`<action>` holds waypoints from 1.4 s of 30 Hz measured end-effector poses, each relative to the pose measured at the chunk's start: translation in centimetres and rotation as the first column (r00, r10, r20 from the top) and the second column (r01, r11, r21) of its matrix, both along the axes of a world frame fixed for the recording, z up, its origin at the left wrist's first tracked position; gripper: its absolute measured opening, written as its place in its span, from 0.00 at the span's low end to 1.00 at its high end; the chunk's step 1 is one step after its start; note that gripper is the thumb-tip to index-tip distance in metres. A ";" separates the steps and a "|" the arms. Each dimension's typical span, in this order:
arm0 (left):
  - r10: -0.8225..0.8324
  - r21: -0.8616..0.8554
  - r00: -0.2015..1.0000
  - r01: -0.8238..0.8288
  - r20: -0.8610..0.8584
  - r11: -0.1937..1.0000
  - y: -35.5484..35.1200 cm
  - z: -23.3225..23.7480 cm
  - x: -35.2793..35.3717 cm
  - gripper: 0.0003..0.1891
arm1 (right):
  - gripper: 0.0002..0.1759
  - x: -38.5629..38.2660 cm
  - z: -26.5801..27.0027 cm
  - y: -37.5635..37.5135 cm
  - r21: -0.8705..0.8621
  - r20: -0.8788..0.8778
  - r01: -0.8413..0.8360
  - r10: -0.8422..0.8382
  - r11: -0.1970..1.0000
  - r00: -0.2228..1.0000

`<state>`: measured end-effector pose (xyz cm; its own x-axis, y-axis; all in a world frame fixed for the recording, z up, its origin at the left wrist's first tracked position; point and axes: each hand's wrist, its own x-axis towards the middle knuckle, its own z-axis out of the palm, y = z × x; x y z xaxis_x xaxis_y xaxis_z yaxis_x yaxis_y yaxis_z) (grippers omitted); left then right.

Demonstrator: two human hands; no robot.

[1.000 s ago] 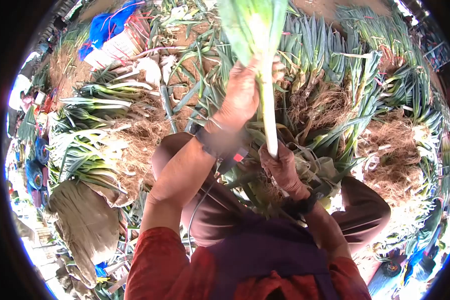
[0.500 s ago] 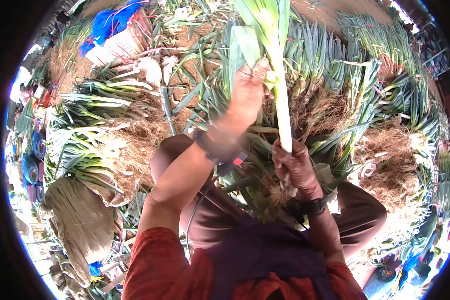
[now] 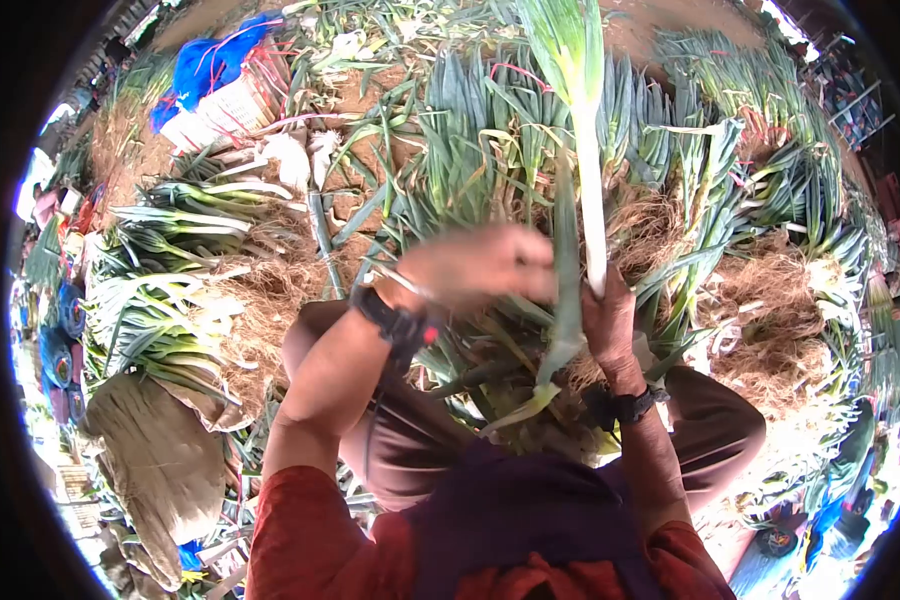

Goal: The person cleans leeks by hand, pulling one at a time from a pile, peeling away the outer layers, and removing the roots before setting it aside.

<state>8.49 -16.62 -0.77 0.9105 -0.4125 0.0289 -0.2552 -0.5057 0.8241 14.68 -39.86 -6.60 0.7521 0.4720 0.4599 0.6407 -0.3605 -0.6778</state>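
Note:
My right hand is closed around the root end of a leek, which stands nearly upright with its white shank bare and its green leaves going out of the top of the view. To the left, my left hand is blurred by motion, its fingers stretched out and apart. A loose leek leaf hangs in the air just past those fingertips, its pale end down over my lap. Below my right hand, brown roots and leaf scraps lie between my crossed legs.
Leeks with bushy roots lie piled on the left, near a brown cloth. More leeks stand packed ahead, and a rooty heap lies on the right. A white crate with blue netting sits far left.
My left hand has come down from the leek's upper shank, and a leaf has come away from it. The leek, still in my right hand, has shifted slightly right.

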 end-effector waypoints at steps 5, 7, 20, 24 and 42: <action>0.507 -0.818 0.764 -0.547 -0.400 0.180 -1.7 2.0 3.2 0.18 | 0.08 -4.6 -0.7 1.3 0.036 -0.342 -0.005 0.017 0.999 0.939; 0.372 -0.875 0.836 -0.471 -0.404 0.108 -2.7 1.0 3.6 0.18 | 0.07 -5.4 -1.9 1.7 -0.004 -0.309 0.006 -0.007 1.000 0.951; 0.523 -0.894 0.821 -0.390 -0.229 0.221 -3.5 1.2 3.0 0.09 | 0.04 -5.4 1.0 3.1 0.283 -0.564 -0.348 0.448 0.894 0.694; 0.547 -0.840 0.743 -0.528 -0.387 0.122 -3.4 1.0 3.1 0.08 | 0.03 -5.9 0.2 4.3 0.277 -0.628 -0.186 0.324 0.943 0.708; 0.898 -0.490 0.406 -0.756 0.170 0.435 -0.8 0.9 2.9 0.23 | 0.14 -4.2 0.4 5.9 -0.152 0.021 0.123 -0.121 0.981 0.992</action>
<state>11.42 -17.38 0.16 0.6669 0.6400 0.3816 -0.1448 -0.3910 0.9089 10.44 -33.99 -6.20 0.8035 0.4426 0.3982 0.5930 -0.5351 -0.6017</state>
